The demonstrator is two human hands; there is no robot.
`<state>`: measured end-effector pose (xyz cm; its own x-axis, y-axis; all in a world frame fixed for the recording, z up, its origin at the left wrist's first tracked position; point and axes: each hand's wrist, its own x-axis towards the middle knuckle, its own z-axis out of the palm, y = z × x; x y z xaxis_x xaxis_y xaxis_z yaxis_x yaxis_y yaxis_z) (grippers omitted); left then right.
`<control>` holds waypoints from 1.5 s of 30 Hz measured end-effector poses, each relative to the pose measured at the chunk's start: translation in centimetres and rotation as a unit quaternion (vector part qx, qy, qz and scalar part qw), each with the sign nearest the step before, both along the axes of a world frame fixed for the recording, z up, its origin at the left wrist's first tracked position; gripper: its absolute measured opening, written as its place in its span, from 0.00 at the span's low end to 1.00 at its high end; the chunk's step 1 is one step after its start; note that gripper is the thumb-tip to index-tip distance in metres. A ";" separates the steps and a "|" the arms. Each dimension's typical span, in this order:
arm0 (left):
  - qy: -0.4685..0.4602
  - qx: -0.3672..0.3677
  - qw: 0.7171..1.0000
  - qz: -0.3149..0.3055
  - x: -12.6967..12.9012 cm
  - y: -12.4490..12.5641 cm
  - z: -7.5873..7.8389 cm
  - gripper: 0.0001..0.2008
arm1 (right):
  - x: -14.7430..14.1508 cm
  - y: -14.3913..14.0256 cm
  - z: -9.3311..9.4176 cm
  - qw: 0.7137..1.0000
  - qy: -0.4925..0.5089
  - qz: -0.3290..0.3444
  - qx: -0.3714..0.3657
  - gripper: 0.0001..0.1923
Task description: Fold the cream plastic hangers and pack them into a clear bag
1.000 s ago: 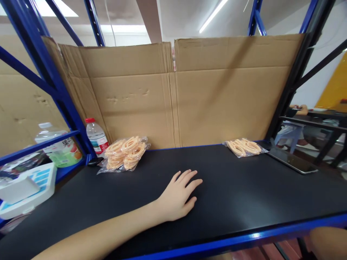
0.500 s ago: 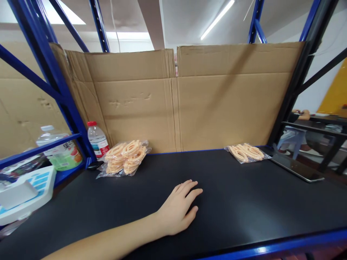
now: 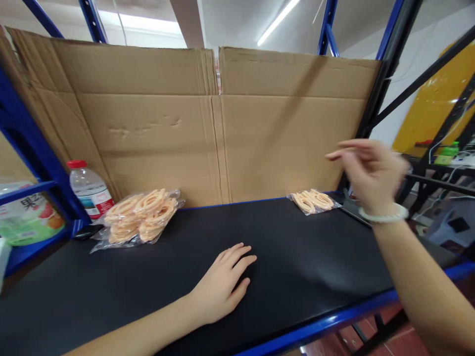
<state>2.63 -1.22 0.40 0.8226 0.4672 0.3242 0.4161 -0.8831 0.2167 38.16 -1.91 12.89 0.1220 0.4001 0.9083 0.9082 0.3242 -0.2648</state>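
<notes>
- The left hand (image 3: 222, 284) lies flat, palm down and empty, on the black shelf top (image 3: 297, 267), fingers loosely spread
- The right hand (image 3: 369, 170) hangs in the air with a pale bracelet (image 3: 384, 216) at the wrist, fingers loose and open, gripping nothing
- The small bag of pale rings (image 3: 313, 201) lies just beyond and left of the right hand, against the cardboard wall (image 3: 208, 138); its long axis runs along that wall
- The right hand is much the nearer; the left is well apart from the small bag
- The larger bag of rings (image 3: 139, 215) lies far along the wall from it, beside a water bottle (image 3: 90, 189)
</notes>
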 end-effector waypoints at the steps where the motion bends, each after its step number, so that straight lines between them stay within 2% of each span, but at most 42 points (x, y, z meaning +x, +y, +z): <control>1: 0.000 0.000 1.000 -0.002 0.0 0.0 0.0 0.22 | 0.9 1.6 -0.4 0.997 -0.024 -0.031 -0.064 0.16; 3: 0.004 0.000 1.000 -0.002 -0.1 -0.2 0.1 0.23 | 2.5 4.9 -2.3 0.974 -0.070 -0.076 -0.200 0.16; 5: 0.014 -0.003 1.000 0.001 -0.2 -0.3 0.3 0.23 | 3.8 7.5 -5.3 0.950 -0.091 -0.088 -0.287 0.15; 9: 0.027 -0.019 0.999 -0.002 -0.4 -0.4 0.6 0.23 | 5.0 9.9 -11.3 0.905 -0.106 -0.138 -0.387 0.23; 11: 0.031 -0.028 0.999 -0.008 -0.4 -0.3 0.7 0.23 | 5.0 10.3 -13.1 0.888 -0.109 -0.160 -0.418 0.30; 13: 0.034 -0.033 0.999 -0.011 -0.3 -0.2 0.7 0.23 | 4.7 10.6 -13.9 0.876 -0.117 -0.166 -0.438 0.33; 17: 0.020 -0.043 0.999 -0.018 -0.3 -0.2 0.9 0.23 | 3.8 10.6 -13.7 0.869 -0.161 -0.118 -0.453 0.29; 22: -0.050 -0.081 0.995 -0.020 -0.4 -0.3 1.0 0.24 | 1.0 9.6 -12.5 0.867 -0.225 0.007 -0.444 0.29; 26: -0.136 -0.119 0.983 0.033 -0.6 0.6 0.8 0.20 | -3.0 8.0 -11.4 0.853 -0.265 0.125 -0.433 0.36; 28: -0.171 -0.119 0.975 0.075 -1.0 1.7 0.7 0.18 | -5.3 7.1 -11.0 0.835 -0.263 0.227 -0.427 0.37; 30: -0.195 -0.111 0.967 0.121 -1.5 3.0 0.8 0.19 | -7.3 6.2 -10.6 0.814 -0.259 0.314 -0.414 0.30; 32: -0.203 -0.096 0.963 0.150 -2.3 4.3 0.9 0.26 | -8.8 5.4 -10.3 0.801 -0.257 0.357 -0.407 0.21; 34: -0.157 -0.097 0.974 0.131 -3.0 5.4 1.2 0.35 | -9.5 4.8 -10.2 0.799 -0.254 0.371 -0.399 0.18; 37: -0.090 -0.097 0.989 0.070 -3.8 6.3 1.6 0.38 | -9.5 4.2 -10.1 0.806 -0.233 0.390 -0.379 0.17; 40: -0.057 -0.049 0.997 0.034 -4.0 6.8 1.4 0.30 | -9.6 4.0 -10.4 0.824 -0.198 0.394 -0.355 0.21; 45: -0.034 0.083 0.995 0.030 -3.4 7.4 0.7 0.15 | -11.5 3.8 -11.9 0.870 -0.252 0.295 -0.304 0.28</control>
<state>-0.76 6.20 1.09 0.7684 0.4494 0.4557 0.4581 -0.8834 0.0987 26.66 1.92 0.95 -0.6199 0.6837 0.3851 0.6813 0.7124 -0.1680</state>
